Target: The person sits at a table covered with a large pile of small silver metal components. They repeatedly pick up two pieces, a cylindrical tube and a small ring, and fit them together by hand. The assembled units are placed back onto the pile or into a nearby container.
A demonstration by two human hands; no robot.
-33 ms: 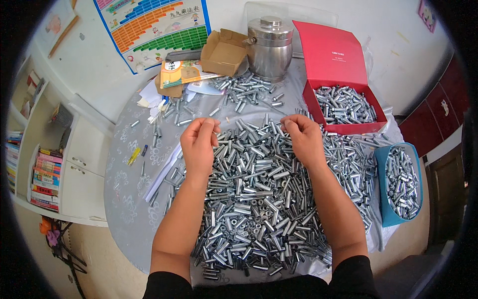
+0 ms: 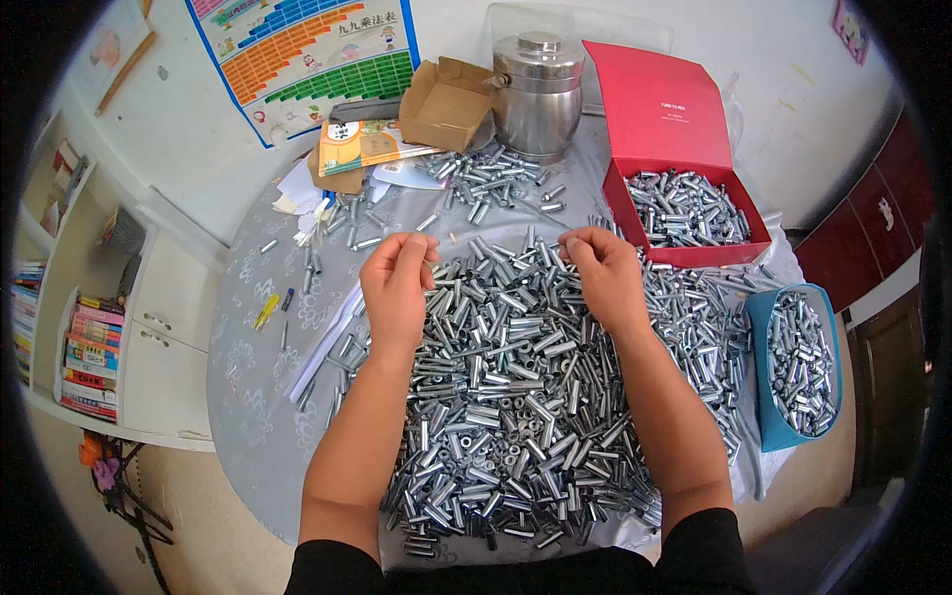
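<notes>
Both hands, left [image 2: 397, 283] and right [image 2: 607, 276], pinch small metal tubes [image 2: 516, 397] above the heap between them.

A worktop [image 2: 253, 397] is carrying a tube heap [image 2: 516, 397] centrally, a red box [image 2: 684, 213] at two o'clock, a pot [image 2: 538, 94] at twelve.

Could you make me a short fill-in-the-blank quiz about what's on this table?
1. Both hands, the left hand and the right hand, rest on a big pile of small ____ tubes.
2. The open box holding more tubes is ____.
3. The steel pot stands just to the ____ of that box.
4. The tray at the right edge is ____.

Missing words: metal; red; left; blue
</notes>
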